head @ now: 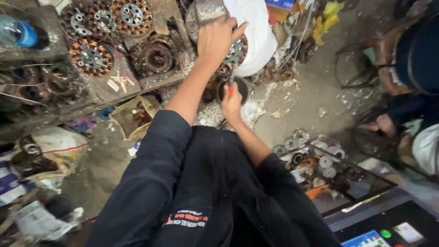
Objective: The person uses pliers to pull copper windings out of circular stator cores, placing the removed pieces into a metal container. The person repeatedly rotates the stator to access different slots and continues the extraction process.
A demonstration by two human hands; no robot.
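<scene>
My left hand (218,39) is closed around a stator (235,52), holding it up above a dark bowl (233,89). My right hand (231,104) is wrapped tight on a red-handled screwdriver (231,81), its tip at the stator. More stators (91,57) lie on the bench to the left.

- Light dim and flat overall, daylight-like; source not seen.
- Brightest spot: white sack (257,32), upper centre, nearly washed out.
- Left edge and lower left sink into dark shadow; detail lost there.
- Black sleeves (151,183) swallow detail, lower centre.
- Wide-angle stretch at edges; corners bend.
- Soft blur on blue bottle (20,32), upper left, and far right.
- Small glow from screen (366,239), lower right.
</scene>
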